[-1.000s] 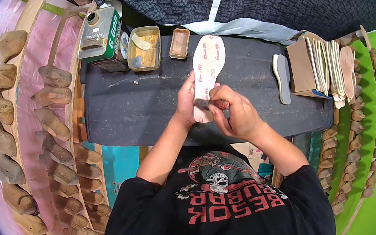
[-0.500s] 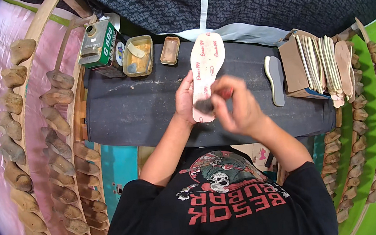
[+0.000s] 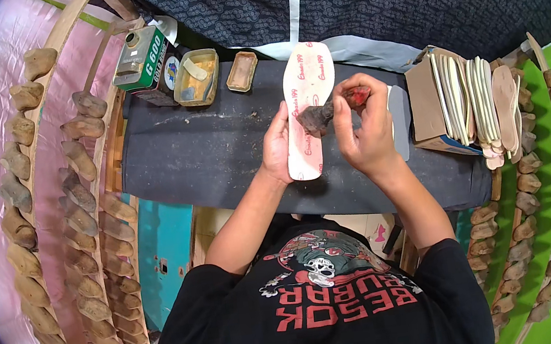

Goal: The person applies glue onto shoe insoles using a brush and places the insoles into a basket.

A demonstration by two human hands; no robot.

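A pale shoe insole (image 3: 311, 73) with red print stands toe end away from me, over the dark table. My left hand (image 3: 277, 149) grips its left edge near the heel half. In my right hand (image 3: 368, 135) is a brush (image 3: 315, 120) with dark, clotted bristles and a red-marked handle, pinched between thumb and fingers. The bristles lie over the middle of the insole; whether they touch it I cannot tell. Partly hidden behind my right hand, a grey sole (image 3: 402, 120) rests on the table.
A green and metal can (image 3: 141, 61), a tray of yellowish residue (image 3: 200, 88) and a smaller tray (image 3: 242, 72) stand at the back left of the table (image 3: 182, 149). A cardboard box (image 3: 424, 93) holds several insoles at right. Racks of wooden shoe lasts (image 3: 22, 226) flank both sides.
The brush has moved from the insole's heel up toward its middle and is less blurred. My right hand has shifted right and slightly up. The left hand still holds the insole.
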